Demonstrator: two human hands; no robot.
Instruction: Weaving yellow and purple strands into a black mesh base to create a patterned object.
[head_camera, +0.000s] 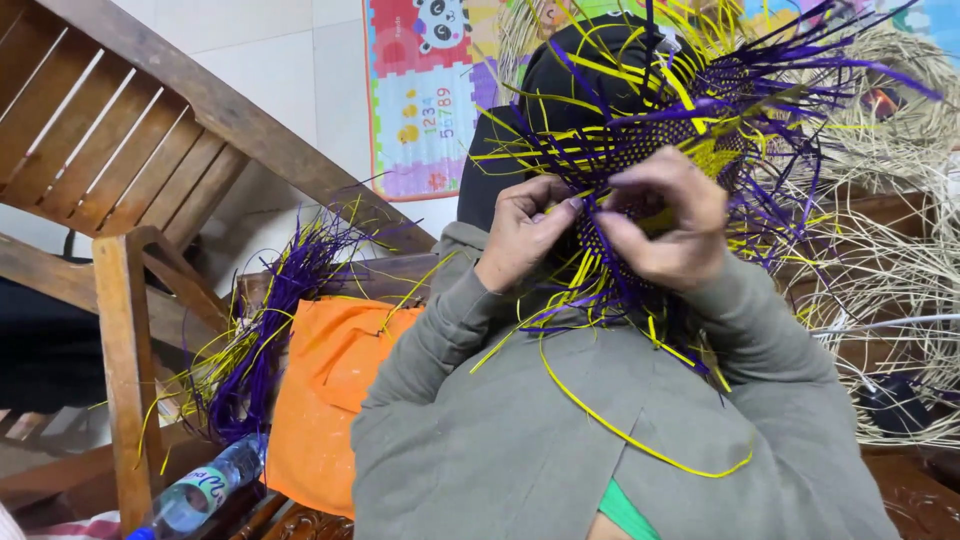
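The woven piece (660, 150) of purple and yellow strips was held up before the person's chest; the left hand (525, 230) pinched a strand, the right hand (665, 225) curled closed on the weave, loose ends fanning outward.

Person in a loose grey-green long-sleeved top, left sleeve (425, 340) bunched in folds towards seven o'clock, right sleeve (765, 330) falling wide towards five o'clock, a green undershirt (625, 512) peeking out at six o'clock, both hands bare
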